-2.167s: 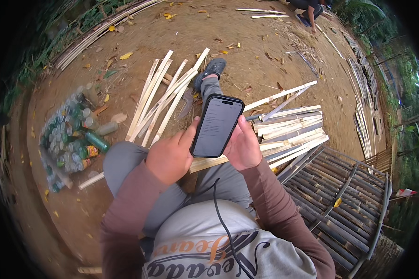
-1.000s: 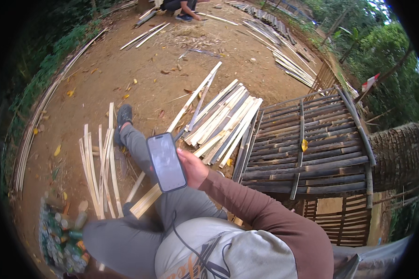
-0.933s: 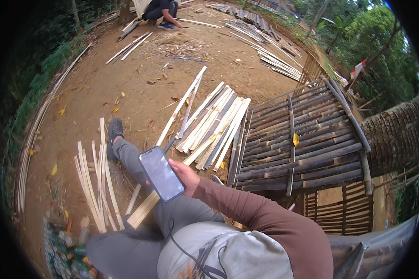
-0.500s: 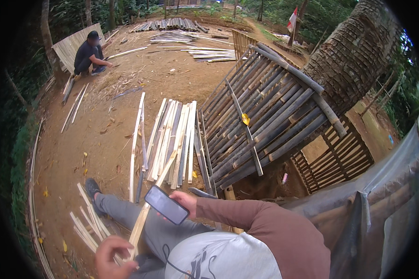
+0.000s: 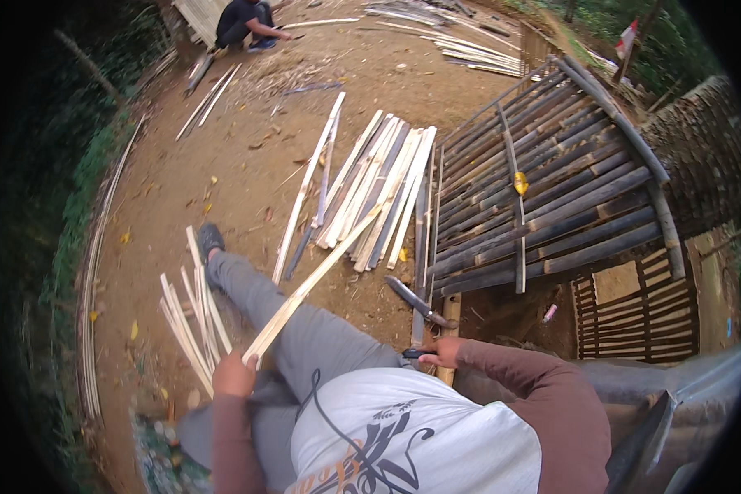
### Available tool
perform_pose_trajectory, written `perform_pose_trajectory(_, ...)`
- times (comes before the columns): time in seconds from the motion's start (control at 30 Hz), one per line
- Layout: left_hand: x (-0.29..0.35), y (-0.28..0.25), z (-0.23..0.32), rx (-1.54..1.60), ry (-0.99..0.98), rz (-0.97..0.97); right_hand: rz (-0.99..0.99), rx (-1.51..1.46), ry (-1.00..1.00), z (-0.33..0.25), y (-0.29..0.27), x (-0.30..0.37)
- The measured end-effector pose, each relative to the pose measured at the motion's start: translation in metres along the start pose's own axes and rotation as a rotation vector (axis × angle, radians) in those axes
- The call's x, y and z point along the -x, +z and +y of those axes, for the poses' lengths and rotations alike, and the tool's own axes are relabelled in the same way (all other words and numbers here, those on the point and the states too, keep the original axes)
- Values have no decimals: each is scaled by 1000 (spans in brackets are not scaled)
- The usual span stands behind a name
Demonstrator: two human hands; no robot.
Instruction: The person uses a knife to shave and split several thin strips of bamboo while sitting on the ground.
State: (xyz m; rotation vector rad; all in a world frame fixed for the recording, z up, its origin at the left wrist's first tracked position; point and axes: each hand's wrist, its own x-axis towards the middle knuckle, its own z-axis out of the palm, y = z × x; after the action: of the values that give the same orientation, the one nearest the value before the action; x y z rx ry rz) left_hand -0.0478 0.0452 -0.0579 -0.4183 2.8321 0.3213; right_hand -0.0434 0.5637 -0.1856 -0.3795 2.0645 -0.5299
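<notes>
My left hand [image 5: 235, 375] is closed round the near end of a long split bamboo strip [image 5: 311, 284]. The strip slants across my thigh, its far end over the pile of cut bamboo strips [image 5: 387, 173]. At my right side my right hand [image 5: 443, 352] is closed on a dark phone [image 5: 415, 354], seen nearly edge-on, low beside my hip. A machete [image 5: 412, 298] with a dark curved blade lies just beyond that hand, by a bamboo pole [image 5: 449, 311]. More thin split strips [image 5: 193, 309] lie beside my outstretched leg on the left.
A raised bamboo-pole panel [image 5: 543, 189] with a yellow leaf on its crosspiece stands to the right, near a thick trunk [image 5: 700, 152]. Below it is a slatted enclosure [image 5: 634, 309]. Another person [image 5: 243, 23] crouches at the far left. Plastic sheeting [image 5: 692, 379] hangs at the lower right.
My left hand, empty and blurred before, now holds the bamboo strip. My right hand has carried the phone from over my lap down to my right side. The view has shifted.
</notes>
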Motion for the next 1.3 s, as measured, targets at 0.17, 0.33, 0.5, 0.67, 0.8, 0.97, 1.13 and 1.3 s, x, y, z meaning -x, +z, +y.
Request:
perform_pose_trajectory(0.17,2,-10,-13,161,15,-116,139,-15,-259,-22,-2,-8)
perform_pose_trajectory(0.33,2,-12,-16,227,-42,-193,171,-61,-447,-43,-18,-16)
perform_pose_trajectory(0.5,3,-15,-8,270,-101,-214,234,-52,-496,-55,-20,-18)
perform_pose_trajectory(0.67,3,-12,-3,253,-34,-172,164,-72,-507,-42,-22,17)
perform_pose_trajectory(0.8,1,-14,-4,281,-52,-194,216,-135,-442,-67,-11,-15)
perform_pose_trajectory(0.97,-6,-7,-17,342,34,-127,176,-561,-256,-68,16,-30)
perform_pose_trajectory(1.13,-5,-1,-27,320,27,-118,224,-409,-519,-27,33,-18)
perform_pose_trajectory(1.3,-6,-9,-13,400,40,-107,317,-397,-362,-47,30,-35)
